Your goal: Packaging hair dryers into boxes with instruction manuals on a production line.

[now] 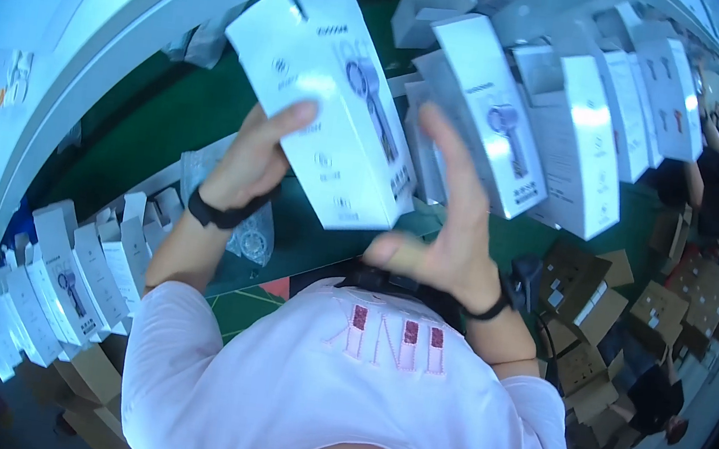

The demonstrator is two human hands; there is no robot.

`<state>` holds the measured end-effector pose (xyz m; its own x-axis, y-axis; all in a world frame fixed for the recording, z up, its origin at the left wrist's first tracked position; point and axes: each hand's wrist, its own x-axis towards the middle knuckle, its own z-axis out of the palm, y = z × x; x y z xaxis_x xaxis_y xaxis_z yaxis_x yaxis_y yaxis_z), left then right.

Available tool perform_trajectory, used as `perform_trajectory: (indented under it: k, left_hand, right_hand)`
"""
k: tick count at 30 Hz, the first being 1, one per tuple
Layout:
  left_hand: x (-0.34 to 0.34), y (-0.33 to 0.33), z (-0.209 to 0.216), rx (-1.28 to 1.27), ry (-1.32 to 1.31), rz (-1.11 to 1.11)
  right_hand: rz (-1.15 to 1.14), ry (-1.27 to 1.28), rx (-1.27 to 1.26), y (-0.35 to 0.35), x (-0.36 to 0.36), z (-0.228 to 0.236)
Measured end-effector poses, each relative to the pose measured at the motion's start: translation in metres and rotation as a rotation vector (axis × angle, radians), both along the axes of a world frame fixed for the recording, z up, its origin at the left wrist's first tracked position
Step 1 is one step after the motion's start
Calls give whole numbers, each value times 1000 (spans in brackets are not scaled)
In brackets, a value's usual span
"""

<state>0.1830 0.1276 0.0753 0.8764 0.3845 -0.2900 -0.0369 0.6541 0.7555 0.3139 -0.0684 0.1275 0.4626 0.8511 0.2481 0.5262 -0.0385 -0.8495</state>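
Observation:
A white printed carton (341, 122), with a picture of a handheld fan on its side, is tilted above the green work surface. My left hand (255, 152) grips it by its left side, thumb across the front face and the other fingers hidden behind. The carton's top end seems to have its flap up. Beside its lower right corner, my right hand (445, 227) is spread wide, thumb and fingers apart, with nothing in it; it is slightly blurred. Just beyond that hand stands another white carton (500, 120) of the same kind.
More white cartons (592, 146) stand in a row at the right, and another row (66, 281) is at the lower left. A clear plastic bag (251, 237) lies by my left wrist. A pale shelf edge (134, 4) curves across the far left. Brown cardboard boxes (587, 291) are at the right, with people beyond.

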Motion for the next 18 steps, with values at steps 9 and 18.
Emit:
perform_trajectory:
  k: [9, 18]
  left_hand:
    - [83, 32, -22, 1136, 133, -257]
    - [235, 99, -146, 1309, 264, -174]
  right_hand:
    - [-716, -576, 48, -115, 28, 109]
    - [-598, -906, -332, -126, 204, 54]
